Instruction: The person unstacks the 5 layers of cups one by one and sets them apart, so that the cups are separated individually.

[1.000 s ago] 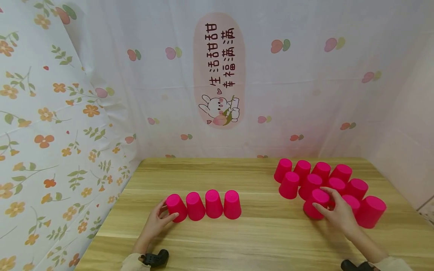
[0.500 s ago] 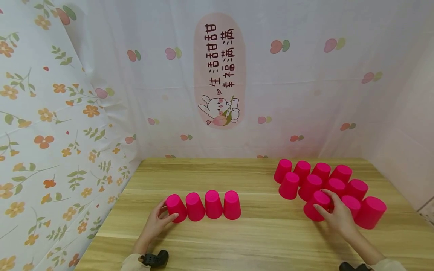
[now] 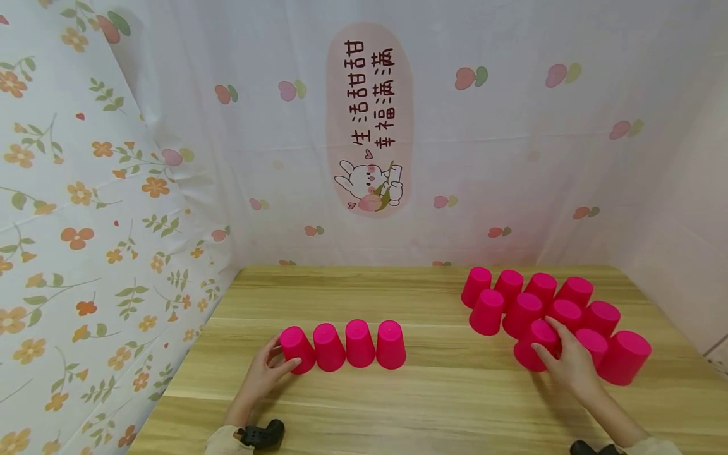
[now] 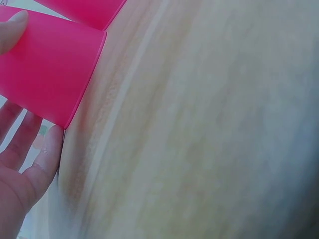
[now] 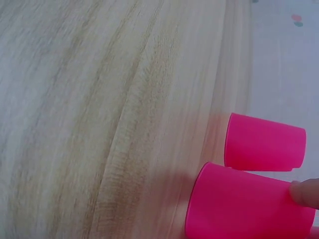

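Upside-down bright pink plastic cups stand on the wooden table (image 3: 443, 411). At the left, my left hand (image 3: 263, 374) holds the end cup (image 3: 298, 351) of a short row, thumb on its near side. In the left wrist view, that cup (image 4: 50, 64) stands rim-down, with fingers behind it. My right hand (image 3: 573, 363) grips a pink cup (image 3: 530, 354) at the near left of the larger group, with the thumb on its near side. In the right wrist view, this cup (image 5: 244, 206) is beside another cup (image 5: 265, 143); whether its rim touches the table is unclear.
Right of my left hand's cup, the row goes on with a second cup (image 3: 330, 349), a third (image 3: 360, 344) and a fourth (image 3: 391, 345). Several more cups (image 3: 524, 315) stand close together at the right. A patterned curtain (image 3: 489, 158) hangs behind the table.
My right hand and its cup have shifted very slightly to the right. The left hand and its row of cups look unchanged.
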Demonstrator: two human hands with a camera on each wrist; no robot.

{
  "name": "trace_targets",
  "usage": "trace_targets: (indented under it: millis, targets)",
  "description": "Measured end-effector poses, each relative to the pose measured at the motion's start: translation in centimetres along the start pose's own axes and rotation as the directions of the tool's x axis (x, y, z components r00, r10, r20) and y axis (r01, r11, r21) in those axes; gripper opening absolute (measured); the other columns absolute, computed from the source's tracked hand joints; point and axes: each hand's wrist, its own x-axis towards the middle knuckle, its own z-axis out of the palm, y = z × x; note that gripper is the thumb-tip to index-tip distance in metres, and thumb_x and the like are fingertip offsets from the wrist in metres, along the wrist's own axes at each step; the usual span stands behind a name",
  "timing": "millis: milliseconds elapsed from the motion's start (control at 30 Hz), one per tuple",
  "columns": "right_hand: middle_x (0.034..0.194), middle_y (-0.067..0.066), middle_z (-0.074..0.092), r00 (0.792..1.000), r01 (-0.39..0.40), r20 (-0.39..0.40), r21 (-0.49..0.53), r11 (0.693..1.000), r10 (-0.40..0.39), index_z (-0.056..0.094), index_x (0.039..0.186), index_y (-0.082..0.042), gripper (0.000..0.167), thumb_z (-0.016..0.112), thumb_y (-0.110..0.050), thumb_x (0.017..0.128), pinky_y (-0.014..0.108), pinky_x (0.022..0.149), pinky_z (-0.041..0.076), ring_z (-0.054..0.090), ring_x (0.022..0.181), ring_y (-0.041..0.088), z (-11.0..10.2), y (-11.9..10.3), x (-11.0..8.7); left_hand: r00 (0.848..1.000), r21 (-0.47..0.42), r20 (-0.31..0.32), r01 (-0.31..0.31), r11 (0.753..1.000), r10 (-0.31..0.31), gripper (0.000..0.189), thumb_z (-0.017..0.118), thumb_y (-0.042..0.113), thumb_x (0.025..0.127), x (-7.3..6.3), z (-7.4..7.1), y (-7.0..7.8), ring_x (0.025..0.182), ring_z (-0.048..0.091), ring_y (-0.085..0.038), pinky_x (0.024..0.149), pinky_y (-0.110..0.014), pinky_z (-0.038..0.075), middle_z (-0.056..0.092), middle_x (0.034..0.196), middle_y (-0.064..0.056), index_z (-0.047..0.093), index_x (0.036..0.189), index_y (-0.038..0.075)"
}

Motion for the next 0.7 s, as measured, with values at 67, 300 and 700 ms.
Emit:
trace_targets:
  millis: [67, 300, 700]
  targets:
    - [0.107, 0.036, 0.045, 1.0, 0.005, 0.003, 0.004, 1.0, -0.005, 0.036, 0.122, 0.013, 0.053, 0.062, -0.005, 0.079, 0.056, 0.072, 0.039, 0.045, 0.093, 0.048, 0.0, 0.0, 0.0, 1.0, -0.004, 0.001, -0.002, 1.0, 0.002, 0.063, 0.069, 0.007, 0.075, 0.0, 0.0, 0.0, 0.108, 0.045, -0.033, 0.09, -0.039, 0.04, 0.046, 0.123, -0.016, 0.04, 0.131, 0.003]
    - [0.113, 0.036, 0.041, 1.0, 0.023, 0.008, 0.005, 1.0, -0.023, 0.034, 0.122, 0.015, 0.056, 0.063, -0.001, 0.077, 0.058, 0.074, 0.036, 0.041, 0.097, 0.049, -0.3, -0.1, 0.0, 1.0, -0.019, 0.003, 0.001, 1.0, -0.001, 0.063, 0.069, 0.005, 0.075, -0.1, 0.1, 0.1, 0.108, 0.045, -0.032, 0.089, -0.038, 0.042, 0.047, 0.123, -0.016, 0.039, 0.131, 0.002]
    - [0.115, 0.038, 0.042, 0.996, 0.09, -0.021, 0.026, 0.996, -0.09, 0.03, 0.127, 0.014, 0.068, 0.069, -0.005, 0.075, 0.053, 0.072, 0.041, 0.045, 0.097, 0.052, -3.5, -3.0, 2.3, 1.0, -0.02, 0.001, -0.002, 1.0, 0.002, 0.064, 0.069, 0.004, 0.075, 0.1, 0.0, 0.1, 0.108, 0.045, -0.033, 0.089, -0.037, 0.042, 0.045, 0.124, -0.017, 0.038, 0.131, 0.001]
